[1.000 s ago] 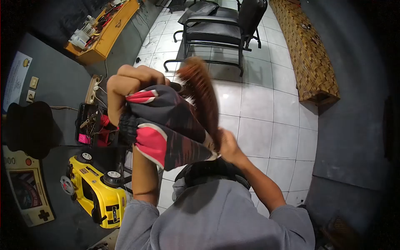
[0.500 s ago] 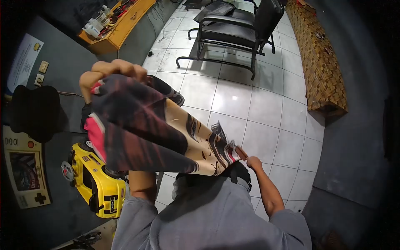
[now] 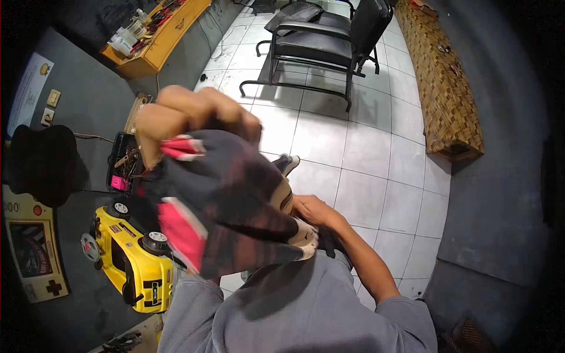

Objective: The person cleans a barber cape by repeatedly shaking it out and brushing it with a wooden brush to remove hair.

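My left hand point(image 3: 194, 112) is raised at the upper left, its fingers curled round the top of a dark printed cloth point(image 3: 235, 176). Pinkish-red patches with white edging show on the cloth, and a cream-coloured print shows lower down. Folded and bunched, it hangs in front of my grey shirt point(image 3: 306, 300), partly blurred by motion. My right hand point(image 3: 315, 209) is closed at the cloth's lower right side, near my waist. The cloth hides some of its fingertips.
A yellow toy car point(image 3: 132, 256) stands at the left, below a black hat point(image 3: 50, 165) on the wall. A black chair point(image 3: 321, 47) is ahead on white tiles. Along the right wall runs a woven box point(image 3: 441, 82). Bottles and tools lie on a wooden drawer unit point(image 3: 165, 41).
My right hand has moved up and left toward the cloth's middle. The brown piece beside it is out of sight. My left hand has shifted right, and the cloth is more bunched.
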{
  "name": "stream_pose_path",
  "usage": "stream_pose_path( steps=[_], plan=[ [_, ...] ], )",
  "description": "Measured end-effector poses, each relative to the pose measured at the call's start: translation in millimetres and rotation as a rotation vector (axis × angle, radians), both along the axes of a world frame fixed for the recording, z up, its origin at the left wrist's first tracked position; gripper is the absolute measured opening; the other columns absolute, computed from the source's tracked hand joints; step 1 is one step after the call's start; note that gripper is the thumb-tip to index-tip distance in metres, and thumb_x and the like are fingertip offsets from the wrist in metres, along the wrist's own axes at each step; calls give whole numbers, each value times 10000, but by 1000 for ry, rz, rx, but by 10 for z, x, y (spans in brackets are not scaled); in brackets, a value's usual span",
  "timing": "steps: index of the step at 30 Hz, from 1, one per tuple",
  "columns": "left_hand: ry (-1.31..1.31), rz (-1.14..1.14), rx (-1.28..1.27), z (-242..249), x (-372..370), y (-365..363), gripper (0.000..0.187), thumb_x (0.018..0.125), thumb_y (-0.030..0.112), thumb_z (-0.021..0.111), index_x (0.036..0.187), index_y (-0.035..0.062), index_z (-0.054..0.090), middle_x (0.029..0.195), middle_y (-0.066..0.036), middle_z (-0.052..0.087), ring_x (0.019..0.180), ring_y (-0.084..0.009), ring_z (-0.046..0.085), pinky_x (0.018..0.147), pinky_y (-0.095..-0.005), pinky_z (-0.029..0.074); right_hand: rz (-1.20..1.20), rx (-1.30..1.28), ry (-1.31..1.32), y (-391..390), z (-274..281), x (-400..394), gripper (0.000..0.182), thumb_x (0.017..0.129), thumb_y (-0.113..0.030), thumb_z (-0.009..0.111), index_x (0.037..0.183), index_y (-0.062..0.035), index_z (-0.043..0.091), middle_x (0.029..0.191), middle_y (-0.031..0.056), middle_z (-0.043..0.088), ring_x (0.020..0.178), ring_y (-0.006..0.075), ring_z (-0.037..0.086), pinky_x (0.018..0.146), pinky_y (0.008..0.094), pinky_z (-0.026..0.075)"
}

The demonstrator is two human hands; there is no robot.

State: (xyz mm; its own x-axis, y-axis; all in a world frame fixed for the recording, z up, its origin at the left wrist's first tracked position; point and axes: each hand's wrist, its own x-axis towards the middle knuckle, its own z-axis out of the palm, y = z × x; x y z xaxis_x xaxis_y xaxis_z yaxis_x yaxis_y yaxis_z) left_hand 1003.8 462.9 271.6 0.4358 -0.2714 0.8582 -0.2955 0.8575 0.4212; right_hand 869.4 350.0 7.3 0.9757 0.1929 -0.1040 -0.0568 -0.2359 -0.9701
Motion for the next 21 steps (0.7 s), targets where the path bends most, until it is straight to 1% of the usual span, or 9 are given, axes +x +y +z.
stream_pose_path(
  steps=[3, 5, 10, 12, 14, 15, 16, 18, 21],
  plan=[
    [-174, -193, -35, -23, 392, 340, 202, 827, 158, 575, 837, 85, 387, 790, -56, 357, 681, -231, 429, 535, -392, 470, 219, -494, 184, -223, -1167, -268, 440, 917, -358, 358, 970, 21, 576, 896, 241, 592, 843, 393, 569, 748, 434, 449],
    [-482, -22, 336, 67, 496, 491, 153, 844, 144, 548, 850, 88, 406, 811, -65, 387, 678, -224, 422, 543, -377, 463, 100, -748, 456, -323, -1250, -463, 474, 905, -393, 346, 933, 8, 597, 932, 240, 593, 860, 388, 575, 756, 451, 445],
    [-145, 215, 203, 64, 243, 481, 175, 812, 114, 575, 912, 69, 440, 893, -97, 462, 725, -211, 462, 583, -357, 471, -172, -833, 585, -581, -1470, -775, 468, 881, -404, 403, 846, 6, 624, 830, 221, 624, 752, 387, 603, 660, 491, 445],
    [-277, 256, 384, -44, 550, 740, 185, 806, 102, 581, 916, 61, 437, 909, -110, 480, 755, -215, 492, 620, -351, 477, -297, -687, 277, -715, -1511, -638, 514, 897, -453, 389, 777, 2, 594, 726, 153, 626, 597, 292, 601, 524, 422, 446],
    [-577, 373, 590, -24, 729, 759, 236, 755, 54, 612, 925, 18, 452, 970, -145, 522, 826, -200, 555, 749, -312, 470, -531, -118, 258, -539, -398, -338, 531, 904, -513, 353, 738, -34, 510, 589, 40, 507, 452, 140, 474, 406, 286, 368],
    [-162, 1147, 370, 40, 70, 145, 179, 638, 20, 636, 779, -6, 528, 739, -40, 527, 661, -123, 496, 624, -229, 416, -522, 228, 316, -445, 85, -240, 505, 920, -489, 330, 795, -29, 496, 592, 22, 460, 467, 116, 414, 433, 263, 353],
    [-158, 1093, 441, 31, 56, 110, 200, 634, 32, 654, 783, -4, 527, 732, -35, 527, 675, -111, 499, 647, -221, 412, -504, 574, 370, -346, 465, -189, 482, 935, -465, 308, 853, -23, 482, 596, 4, 413, 482, 92, 354, 459, 241, 338],
    [-185, 960, 539, 1, 73, 88, 227, 626, 32, 678, 794, 0, 529, 739, -29, 535, 700, -88, 502, 665, -206, 404, -440, 723, 303, -152, 885, -187, 442, 936, -465, 307, 895, -47, 448, 603, -45, 354, 492, 42, 300, 441, 191, 267],
    [-204, 949, 563, -4, 26, 27, 241, 621, 51, 686, 796, 1, 528, 755, -43, 547, 705, -93, 507, 673, -209, 408, -247, 415, 34, 99, 706, -132, 466, 938, -466, 297, 854, -36, 454, 645, -31, 389, 523, 55, 350, 478, 197, 319]
  ],
)
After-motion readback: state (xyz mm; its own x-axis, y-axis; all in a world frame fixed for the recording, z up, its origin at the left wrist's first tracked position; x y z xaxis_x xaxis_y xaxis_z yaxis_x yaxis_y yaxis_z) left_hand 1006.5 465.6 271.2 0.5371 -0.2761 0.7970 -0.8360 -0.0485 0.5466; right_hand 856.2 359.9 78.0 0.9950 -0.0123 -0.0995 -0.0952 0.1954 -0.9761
